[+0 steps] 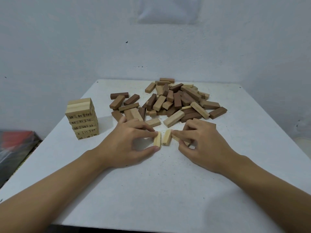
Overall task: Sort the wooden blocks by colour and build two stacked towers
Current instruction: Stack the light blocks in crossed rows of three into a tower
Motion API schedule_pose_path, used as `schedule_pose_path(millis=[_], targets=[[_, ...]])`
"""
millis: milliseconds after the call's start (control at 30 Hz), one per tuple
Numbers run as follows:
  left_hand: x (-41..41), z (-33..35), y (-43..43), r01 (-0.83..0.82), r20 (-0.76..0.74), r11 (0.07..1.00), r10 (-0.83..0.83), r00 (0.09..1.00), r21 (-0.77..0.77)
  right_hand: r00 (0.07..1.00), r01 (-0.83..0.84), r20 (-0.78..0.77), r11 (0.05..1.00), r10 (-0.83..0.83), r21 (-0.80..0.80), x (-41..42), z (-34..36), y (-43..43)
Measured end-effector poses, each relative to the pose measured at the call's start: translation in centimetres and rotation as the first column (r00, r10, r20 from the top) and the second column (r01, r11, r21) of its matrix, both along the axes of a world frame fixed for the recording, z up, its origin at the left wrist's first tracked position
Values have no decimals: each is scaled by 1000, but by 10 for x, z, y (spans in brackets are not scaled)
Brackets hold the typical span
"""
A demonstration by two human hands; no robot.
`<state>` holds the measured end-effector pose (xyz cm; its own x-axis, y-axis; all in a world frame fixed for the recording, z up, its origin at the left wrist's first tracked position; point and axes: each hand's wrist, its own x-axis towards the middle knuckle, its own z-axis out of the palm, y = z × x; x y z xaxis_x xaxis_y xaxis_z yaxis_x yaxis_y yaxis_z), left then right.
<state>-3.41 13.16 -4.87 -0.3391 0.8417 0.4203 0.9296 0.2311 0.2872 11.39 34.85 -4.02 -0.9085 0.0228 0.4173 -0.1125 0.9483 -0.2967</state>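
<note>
Pale blocks point(157, 139) in hands point(124, 142) (both)

A loose pile of blocks point(175, 101) is crowding the far middle of the table point(151, 190), and a pale tower point(82, 120) is standing near its left edge. A bare lane is running between them; the near middle is lying open.

Left hand point(125, 140) pinches a pale block point(157, 140); right hand's point(203, 142) curled fingers point(182, 132) grip another block point(175, 138).

One numbered pale tower point(82, 118); one mixed loose pile point(176, 100); three separate pale blocks point(157, 139) at front; one table point(151, 190).
</note>
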Motion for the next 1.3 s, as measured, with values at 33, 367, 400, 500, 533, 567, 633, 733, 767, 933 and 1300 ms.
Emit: schedule_pose_path(millis=[33, 367, 400, 500, 533, 567, 633, 733, 767, 933, 1300], targets=[[0, 1, 0, 0, 0, 1000, 0, 1000, -3, 1000, 13, -3, 1000, -13, -3, 0, 0, 0], [4, 0, 3, -1, -44, 998, -2, 999, -60, 998, 47, 55, 991, -41, -126, -4, -2, -3], [5, 0, 4, 6, -58, 997, -11, 998, -75, 995, 22, 100, 989, -7, -146, -4, -2, -3], [9, 0, 6, 11, -78, 997, -17, 997, -78, 983, -19, 177, 984, 51, -176, -2, -1, 1], [10, 1, 6, 6, -80, 997, -12, 997, -71, 980, -19, 191, 984, 53, -177, -1, 0, 3], [11, 1, 6, 1, -80, 998, -6, 997, -64, 977, -20, 204, 984, 57, -178, 0, 2, 6], [11, 1, 7, -11, -67, 998, 7, 998, -56, 972, -38, 220, 984, 77, -176, -1, 4, 11], [12, 1, 10, -9, -14, 998, 9, 1000, -64, 968, -48, 233, 981, 91, -186, -4, 5, 13], [12, 1, 11, 0, 18, 998, 1, 1000, -69, 970, -46, 224, 979, 91, -200, -6, 5, 14], [9, 4, 13, 36, 107, 995, -25, 994, -94, 968, -31, 235, 969, 91, -247, -11, 8, 14], [8, 6, 9, 72, 141, 993, -59, 988, -94, 948, -21, 302, 966, 101, -259, -9, 8, 17]])
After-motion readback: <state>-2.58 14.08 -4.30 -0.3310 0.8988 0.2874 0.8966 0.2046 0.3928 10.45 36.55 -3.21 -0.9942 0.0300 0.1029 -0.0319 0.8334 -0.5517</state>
